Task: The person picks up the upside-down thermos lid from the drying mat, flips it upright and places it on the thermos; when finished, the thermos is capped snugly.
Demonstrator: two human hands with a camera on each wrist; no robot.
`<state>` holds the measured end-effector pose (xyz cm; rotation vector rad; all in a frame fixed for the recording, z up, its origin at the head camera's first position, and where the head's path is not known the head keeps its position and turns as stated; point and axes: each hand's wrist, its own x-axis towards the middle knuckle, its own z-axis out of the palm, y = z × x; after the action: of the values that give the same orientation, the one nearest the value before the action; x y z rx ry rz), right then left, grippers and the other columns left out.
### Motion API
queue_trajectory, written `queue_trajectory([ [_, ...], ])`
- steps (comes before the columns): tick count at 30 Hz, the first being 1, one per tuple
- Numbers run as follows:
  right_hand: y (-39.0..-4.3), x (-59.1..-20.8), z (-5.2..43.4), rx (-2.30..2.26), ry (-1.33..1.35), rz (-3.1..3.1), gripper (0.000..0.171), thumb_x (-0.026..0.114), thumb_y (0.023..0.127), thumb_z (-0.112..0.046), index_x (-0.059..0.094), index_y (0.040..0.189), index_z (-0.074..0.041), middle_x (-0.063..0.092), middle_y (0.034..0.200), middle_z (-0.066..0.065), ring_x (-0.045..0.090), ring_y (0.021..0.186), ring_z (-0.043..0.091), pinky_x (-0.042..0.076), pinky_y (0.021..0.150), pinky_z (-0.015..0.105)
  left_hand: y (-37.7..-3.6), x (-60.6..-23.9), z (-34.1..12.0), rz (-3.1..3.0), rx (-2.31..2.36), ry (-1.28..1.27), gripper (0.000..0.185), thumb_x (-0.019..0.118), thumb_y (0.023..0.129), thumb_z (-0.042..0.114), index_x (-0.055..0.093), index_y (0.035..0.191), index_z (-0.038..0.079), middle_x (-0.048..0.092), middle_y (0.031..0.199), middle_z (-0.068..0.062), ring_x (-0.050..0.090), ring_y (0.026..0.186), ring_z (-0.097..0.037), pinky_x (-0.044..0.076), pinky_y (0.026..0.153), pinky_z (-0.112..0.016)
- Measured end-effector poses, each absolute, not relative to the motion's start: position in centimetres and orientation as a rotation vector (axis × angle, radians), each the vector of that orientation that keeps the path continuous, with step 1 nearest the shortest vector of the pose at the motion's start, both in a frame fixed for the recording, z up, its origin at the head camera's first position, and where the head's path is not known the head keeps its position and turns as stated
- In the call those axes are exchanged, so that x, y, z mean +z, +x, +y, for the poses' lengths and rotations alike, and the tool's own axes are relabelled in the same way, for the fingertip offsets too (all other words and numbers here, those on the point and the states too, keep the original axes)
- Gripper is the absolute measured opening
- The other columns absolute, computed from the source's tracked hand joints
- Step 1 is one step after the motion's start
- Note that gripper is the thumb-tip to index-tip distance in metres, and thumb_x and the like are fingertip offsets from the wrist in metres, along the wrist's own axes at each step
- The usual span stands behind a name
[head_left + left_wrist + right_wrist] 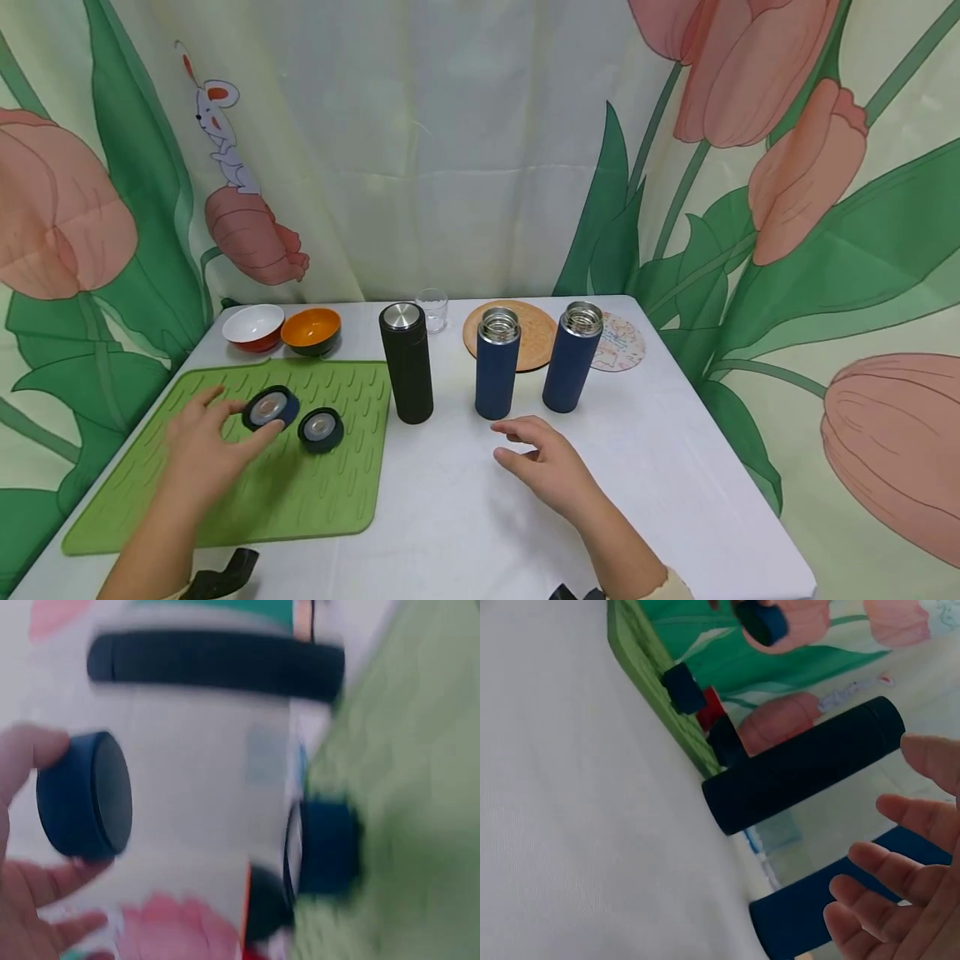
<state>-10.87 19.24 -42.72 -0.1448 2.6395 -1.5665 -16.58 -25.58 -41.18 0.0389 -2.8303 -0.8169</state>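
Between thumb and fingers, my left hand [206,454] pinches a dark blue bottle lid [270,407], raised over the green mat [225,508]. A second lid [321,430] lies on the mat just right of it, its lighter inside facing up. My right hand [551,467] hovers in front of the bottles with fingers apart and nothing in them. Nearest to it stands an uncapped blue bottle [497,367]; another uncapped blue bottle [572,358] is to the right. The black bottle [407,367] with a silver-topped lid stands at the mat's right edge.
At the back left are a white-and-red bowl [253,325] and an orange bowl [311,331]. A clear glass [432,310] stands behind the black bottle. A round wooden board [536,321] and a patterned round mat [618,343] lie behind the blue bottles.
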Motion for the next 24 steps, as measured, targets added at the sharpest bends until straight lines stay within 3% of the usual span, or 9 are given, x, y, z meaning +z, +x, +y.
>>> queue_trajectory([
  [4,-10.8,-42.4,18.6,-1.588,-0.176,2.619,0.044,0.079,0.096,-0.034,0.07,0.139,-0.029,0.068,0.138,-0.002,0.061,0.135,0.028,0.054,0.102,0.041,-14.7,-39.9,-20.8,-2.694,-0.972,-0.345,0.06,0.089,0.085,0.034,0.068,0.124,-0.006,0.034,0.165,-0.028,0.021,0.148,-0.061,0.023,0.107,-0.084],
  [10,-10.9,-41.4,16.4,-1.571,-0.29,2.591,0.062,0.082,0.093,-0.039,0.058,0.15,-0.038,0.065,0.141,-0.003,0.059,0.136,0.026,0.054,0.105,0.047,-13.3,-39.7,-15.0,-2.6,-0.954,-0.654,0.051,0.095,0.074,0.033,0.076,0.116,0.009,0.045,0.162,-0.014,0.027,0.15,-0.046,0.031,0.109,-0.078],
  [16,-10.6,-40.8,14.5,-1.553,-0.469,2.56,0.068,0.087,0.088,-0.039,0.059,0.15,-0.04,0.063,0.141,-0.006,0.057,0.132,0.024,0.055,0.103,0.049,-12.8,-40.6,-11.5,-2.582,-1.033,-0.808,0.052,0.096,0.073,0.034,0.075,0.118,0.02,0.045,0.163,-0.005,0.03,0.151,-0.037,0.036,0.109,-0.075],
  [24,-10.6,-40.9,14.2,-1.561,-0.54,2.578,0.069,0.091,0.085,-0.033,0.063,0.148,-0.034,0.064,0.136,-0.011,0.06,0.126,0.022,0.056,0.1,0.037,-12.8,-41.4,-10.3,-2.575,-1.075,-0.891,0.055,0.097,0.073,0.034,0.074,0.122,0.026,0.043,0.165,0.0,0.03,0.152,-0.033,0.042,0.109,-0.072],
])
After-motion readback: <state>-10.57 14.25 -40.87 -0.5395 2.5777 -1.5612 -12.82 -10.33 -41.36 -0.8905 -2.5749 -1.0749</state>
